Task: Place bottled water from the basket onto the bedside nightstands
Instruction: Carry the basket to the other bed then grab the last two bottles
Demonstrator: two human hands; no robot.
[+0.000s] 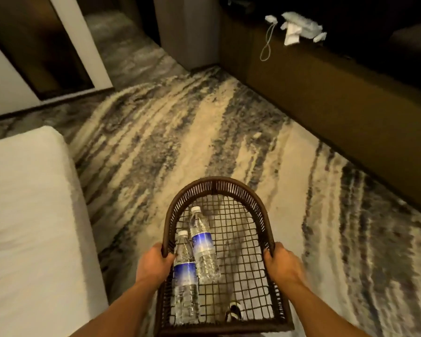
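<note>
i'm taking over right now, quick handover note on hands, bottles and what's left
Left hand: gripping the left rim of the basket.
Right hand: gripping the right rim.
Things: two water bottles lie side by side in the basket's left half, near bottle and far bottle. The basket is carried over the carpet, with the bed at left.
Done: no bottle placed, judging by this view.
Left: no nightstand in view; find them and set the bottles on them.
</note>
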